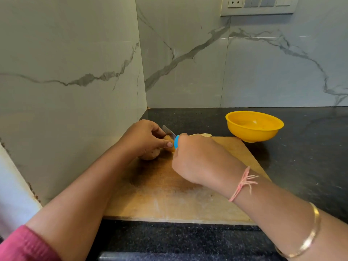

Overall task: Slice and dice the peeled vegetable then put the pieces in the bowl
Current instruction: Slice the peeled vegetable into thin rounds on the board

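A pale, peeled vegetable (150,154) lies on the wooden cutting board (169,193), mostly hidden under my left hand (143,138), whose fingers curl over it and hold it down. My right hand (197,159) grips the blue handle of a knife (170,133); its blade crosses the vegetable just beside my left fingertips. A thin cut slice (204,135) lies at the board's far edge. The yellow bowl (254,127) stands on the counter past the board's far right corner and looks empty.
The board sits in a corner of a dark speckled counter (301,147), with marble-patterned walls (75,72) close on the left and behind. A switch panel (258,5) is high on the back wall. The counter's front edge runs just below the board.
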Motion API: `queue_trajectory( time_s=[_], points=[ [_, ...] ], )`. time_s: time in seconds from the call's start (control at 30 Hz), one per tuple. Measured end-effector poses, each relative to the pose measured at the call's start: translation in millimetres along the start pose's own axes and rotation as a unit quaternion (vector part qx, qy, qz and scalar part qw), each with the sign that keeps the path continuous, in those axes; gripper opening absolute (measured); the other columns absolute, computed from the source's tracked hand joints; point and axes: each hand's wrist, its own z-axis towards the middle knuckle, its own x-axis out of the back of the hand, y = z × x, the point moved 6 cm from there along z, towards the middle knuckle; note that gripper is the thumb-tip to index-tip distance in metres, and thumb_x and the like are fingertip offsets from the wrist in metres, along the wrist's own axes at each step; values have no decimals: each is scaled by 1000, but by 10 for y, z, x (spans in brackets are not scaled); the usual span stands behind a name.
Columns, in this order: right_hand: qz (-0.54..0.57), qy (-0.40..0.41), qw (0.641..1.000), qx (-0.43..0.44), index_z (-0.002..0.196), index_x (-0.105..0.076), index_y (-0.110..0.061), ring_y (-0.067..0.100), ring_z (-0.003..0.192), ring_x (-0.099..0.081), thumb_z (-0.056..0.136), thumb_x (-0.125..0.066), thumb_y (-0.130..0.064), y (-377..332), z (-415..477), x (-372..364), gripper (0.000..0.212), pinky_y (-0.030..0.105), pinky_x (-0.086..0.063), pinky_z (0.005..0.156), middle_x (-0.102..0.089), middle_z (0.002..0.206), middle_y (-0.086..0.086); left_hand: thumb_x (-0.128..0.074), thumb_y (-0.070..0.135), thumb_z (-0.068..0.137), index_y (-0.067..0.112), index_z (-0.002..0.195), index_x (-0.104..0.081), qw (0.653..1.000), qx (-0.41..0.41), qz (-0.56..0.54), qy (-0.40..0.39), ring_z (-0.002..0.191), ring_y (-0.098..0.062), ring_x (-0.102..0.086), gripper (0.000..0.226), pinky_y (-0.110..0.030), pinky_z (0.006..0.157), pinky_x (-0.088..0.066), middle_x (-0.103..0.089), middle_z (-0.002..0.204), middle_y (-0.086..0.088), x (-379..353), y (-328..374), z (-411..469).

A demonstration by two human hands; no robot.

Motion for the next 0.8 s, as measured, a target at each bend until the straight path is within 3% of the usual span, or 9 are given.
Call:
queue_trajectory(
  time_s=[0.23,0.47,0.6,0.8],
  points=[
    [-16,-7,1000,15,130,-40,-18,13,74,-46,97,-40,-26,87,-238,-3,34,22,-33,50,-36,72,-4,-76,23,78,14,106,-69,1000,15,-15,-12,70,-9,-54,30,-21,56,-43,-63,87,4,-17,-11,22],
    [-14,-9,1000,27,125,-46,-16,8,59,-37,97,-41,-24,9,-49,-46,30,21,-32,49,-37,69,-5,-76,23,77,17,95,-69,1000,3,-2,-10,72,-9,-56,20,-20,59,-44,-64,85,6,2,-15,12],
    [-7,-16,999,28,122,-50,-15,10,61,-44,95,-44,-24,-6,154,-74,29,21,-37,52,-41,70,-4,-74,18,80,15,99,-71,1000,9,-9,-8,73,-11,-57,20,-17,56,-42,-64,86,5,0,-20,3],
    [-7,-3,999,45,131,-44,-21,8,62,-40,97,-43,-24,53,77,-114,35,18,-32,49,-35,71,-8,-77,18,77,15,97,-71,1000,9,-13,-6,74,-11,-58,21,-18,58,-43,-65,84,5,-9,-23,13]
  ],
)
